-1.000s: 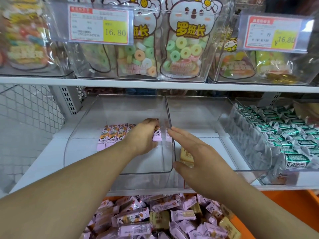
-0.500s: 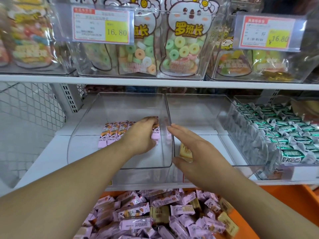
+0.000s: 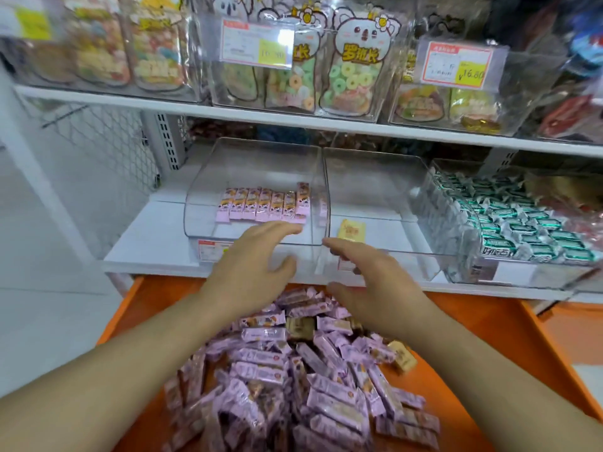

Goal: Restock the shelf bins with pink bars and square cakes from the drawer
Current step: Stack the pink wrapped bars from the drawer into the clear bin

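A row of pink bars [image 3: 261, 204] stands at the back of the left clear bin [image 3: 208, 203]. One yellow square cake [image 3: 351, 230] lies in the middle clear bin [image 3: 421, 265]. Below, the orange drawer [image 3: 483, 324] holds a heap of pink bars [image 3: 293, 380] with a few brown square cakes [image 3: 300, 327] mixed in. My left hand [image 3: 251, 265] hovers in front of the left bin's rim, fingers relaxed, holding nothing. My right hand [image 3: 372, 275] is beside it in front of the middle bin, fingers straight and empty.
A third bin of green-wrapped sweets [image 3: 509, 220] stands to the right. The upper shelf [image 3: 293, 120] carries clear bins of ring-candy bags [image 3: 349, 83] with price tags [image 3: 257, 44]. A white mesh panel [image 3: 107, 138] closes the left side.
Both hands have drawn back out of the bins toward the drawer. The left hand has let go of the pink bars, which now stand in a row. The view has tilted down.
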`<act>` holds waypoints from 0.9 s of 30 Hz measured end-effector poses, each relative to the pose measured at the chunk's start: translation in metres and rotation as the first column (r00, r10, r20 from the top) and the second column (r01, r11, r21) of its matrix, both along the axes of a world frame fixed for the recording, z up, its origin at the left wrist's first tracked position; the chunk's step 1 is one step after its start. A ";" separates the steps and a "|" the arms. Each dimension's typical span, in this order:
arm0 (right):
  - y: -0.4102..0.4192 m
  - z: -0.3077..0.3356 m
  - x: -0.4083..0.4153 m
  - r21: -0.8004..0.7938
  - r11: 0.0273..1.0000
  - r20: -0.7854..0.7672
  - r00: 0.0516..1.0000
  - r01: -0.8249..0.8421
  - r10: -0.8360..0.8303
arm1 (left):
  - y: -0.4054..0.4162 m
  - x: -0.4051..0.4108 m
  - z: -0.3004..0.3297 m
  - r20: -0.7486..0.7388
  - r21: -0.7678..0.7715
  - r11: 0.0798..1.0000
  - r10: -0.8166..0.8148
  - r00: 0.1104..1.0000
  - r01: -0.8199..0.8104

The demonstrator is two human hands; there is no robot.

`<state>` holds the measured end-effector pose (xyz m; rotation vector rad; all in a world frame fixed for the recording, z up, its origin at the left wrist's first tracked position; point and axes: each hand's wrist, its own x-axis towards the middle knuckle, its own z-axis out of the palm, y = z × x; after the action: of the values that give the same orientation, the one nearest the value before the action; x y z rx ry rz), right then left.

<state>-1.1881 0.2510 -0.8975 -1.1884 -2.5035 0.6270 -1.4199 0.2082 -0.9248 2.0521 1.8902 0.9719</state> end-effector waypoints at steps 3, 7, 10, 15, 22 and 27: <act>-0.019 -0.028 0.004 -0.084 0.996 0.083 0.997 0.006 0.001 | -0.026 0.007 -0.035 -0.001 -0.100 0.994 -0.038 0.999 0.038; -0.024 -0.087 0.014 -0.246 0.964 0.207 0.977 0.098 -0.047 | -0.045 0.006 -0.090 -0.080 -0.338 0.941 -0.051 0.995 0.021; -0.018 -0.130 0.019 -0.336 0.922 0.291 0.952 0.193 -0.093 | -0.044 -0.001 -0.126 -0.128 -0.486 0.874 -0.086 0.988 0.013; 0.002 -0.188 0.000 -0.355 0.903 0.288 0.947 0.241 -0.140 | -0.020 -0.014 -0.172 -0.201 -0.565 0.824 -0.088 0.976 -0.043; 0.012 -0.235 -0.026 -0.122 0.937 0.338 0.902 0.326 -0.270 | -0.003 -0.019 -0.210 -0.308 -0.563 0.814 -0.049 0.950 -0.140; 0.013 -0.230 -0.029 -0.164 0.913 0.174 0.922 0.374 -0.346 | -0.005 -0.021 -0.195 -0.220 -0.537 0.830 0.034 0.975 -0.150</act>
<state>-1.2175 0.2641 -1.1274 -1.7726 -2.2765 0.7179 -1.4408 0.2030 -1.1195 1.7633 2.0685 0.1762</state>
